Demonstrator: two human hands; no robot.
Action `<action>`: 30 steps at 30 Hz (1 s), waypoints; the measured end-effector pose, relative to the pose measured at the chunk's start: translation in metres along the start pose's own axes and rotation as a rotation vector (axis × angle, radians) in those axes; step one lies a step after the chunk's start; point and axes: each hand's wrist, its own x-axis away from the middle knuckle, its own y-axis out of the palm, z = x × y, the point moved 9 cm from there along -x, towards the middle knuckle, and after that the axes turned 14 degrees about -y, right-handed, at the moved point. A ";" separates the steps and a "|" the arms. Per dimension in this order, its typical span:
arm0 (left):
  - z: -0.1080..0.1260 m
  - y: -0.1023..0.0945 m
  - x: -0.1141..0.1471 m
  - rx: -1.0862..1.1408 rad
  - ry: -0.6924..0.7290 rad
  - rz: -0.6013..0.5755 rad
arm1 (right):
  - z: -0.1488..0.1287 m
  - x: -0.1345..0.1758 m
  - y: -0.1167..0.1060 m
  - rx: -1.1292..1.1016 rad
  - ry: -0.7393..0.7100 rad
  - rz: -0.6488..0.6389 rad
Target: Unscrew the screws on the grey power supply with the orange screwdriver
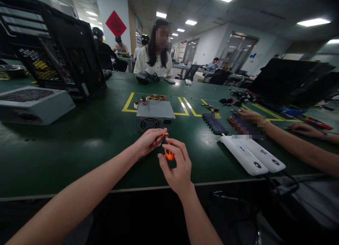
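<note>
A grey computer power supply [156,112] stands on the green table, its fan grille and socket facing me. Just in front of it, an orange-and-black screwdriver [169,154] points away from me, toward the power supply's near face. My left hand [150,142] is closed, thumb and fingers pinching around the front end of the screwdriver. Curled around the orange handle are the fingers of my right hand [178,164]. The fingers largely hide the shaft, and whether its tip touches the power supply I cannot tell. Coloured cables [156,97] lie behind the power supply's casing.
At left stand a black computer case [53,51] and another power supply [35,105]. To the right lie a phone [215,124], white power banks [251,155] and a co-worker's hand [251,117]. Yellow tape [192,109] marks the table. A person [155,61] sits opposite.
</note>
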 end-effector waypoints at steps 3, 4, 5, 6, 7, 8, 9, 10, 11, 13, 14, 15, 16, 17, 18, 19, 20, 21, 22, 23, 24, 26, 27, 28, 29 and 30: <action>-0.002 -0.004 -0.002 -0.013 0.005 0.057 | -0.003 -0.002 0.005 0.021 -0.028 -0.043; -0.003 -0.005 -0.003 -0.019 -0.001 0.076 | -0.003 -0.002 0.006 0.038 -0.031 -0.052; -0.005 -0.005 -0.003 -0.025 -0.012 0.091 | -0.002 -0.002 0.008 0.057 -0.025 -0.060; -0.006 -0.006 -0.004 -0.030 -0.022 0.097 | 0.000 -0.002 0.008 0.076 -0.011 -0.066; -0.007 -0.005 -0.004 -0.030 -0.029 0.093 | 0.002 -0.001 0.009 0.091 0.011 -0.070; -0.007 -0.004 -0.004 -0.026 -0.031 0.081 | 0.005 -0.001 0.009 0.101 0.037 -0.070; -0.007 -0.003 -0.004 -0.021 -0.029 0.062 | 0.008 0.000 0.009 0.107 0.063 -0.065; -0.007 -0.001 -0.004 -0.017 -0.025 0.042 | 0.011 0.001 0.008 0.108 0.087 -0.060; -0.006 0.000 -0.004 -0.017 -0.021 0.023 | 0.012 0.001 0.008 0.107 0.104 -0.056; -0.004 0.001 -0.003 -0.023 -0.014 0.020 | 0.014 0.002 0.008 0.106 0.116 -0.053; -0.004 0.000 -0.003 -0.030 -0.013 0.031 | 0.013 0.002 0.008 0.109 0.113 -0.056; -0.003 0.000 -0.003 -0.035 -0.014 0.048 | 0.013 0.003 0.009 0.112 0.106 -0.060; -0.003 -0.002 -0.003 -0.037 -0.014 0.069 | 0.011 0.002 0.009 0.116 0.094 -0.063; -0.003 -0.003 -0.003 -0.037 -0.013 0.087 | 0.010 0.002 0.010 0.117 0.080 -0.065; -0.003 -0.004 -0.003 -0.036 -0.014 0.099 | 0.009 0.002 0.010 0.116 0.064 -0.067; -0.003 -0.004 -0.003 -0.035 -0.014 0.102 | 0.007 0.002 0.010 0.111 0.052 -0.069; -0.004 -0.004 -0.003 -0.032 -0.014 0.096 | 0.007 0.002 0.010 0.104 0.045 -0.066; -0.004 -0.003 -0.003 -0.030 -0.016 0.082 | 0.007 0.002 0.009 0.094 0.049 -0.058; -0.005 -0.002 -0.004 -0.029 -0.019 0.061 | 0.008 0.002 0.008 0.086 0.064 -0.044; -0.005 -0.001 -0.004 -0.030 -0.019 0.039 | 0.010 0.002 0.006 0.080 0.085 -0.025; -0.005 0.000 -0.004 -0.032 -0.015 0.021 | 0.012 0.003 0.004 0.077 0.106 -0.005; -0.004 0.001 -0.004 -0.046 -0.002 0.015 | 0.014 0.003 0.001 0.081 0.134 0.018; -0.003 0.000 -0.004 -0.055 0.006 0.028 | 0.014 0.003 0.001 0.086 0.138 0.021; -0.003 -0.001 -0.004 -0.064 0.011 0.045 | 0.014 0.003 0.002 0.091 0.132 0.019; -0.002 -0.002 -0.004 -0.069 0.014 0.064 | 0.013 0.002 0.003 0.096 0.118 0.016; -0.002 -0.003 -0.003 -0.070 0.016 0.080 | 0.011 0.001 0.004 0.100 0.098 0.011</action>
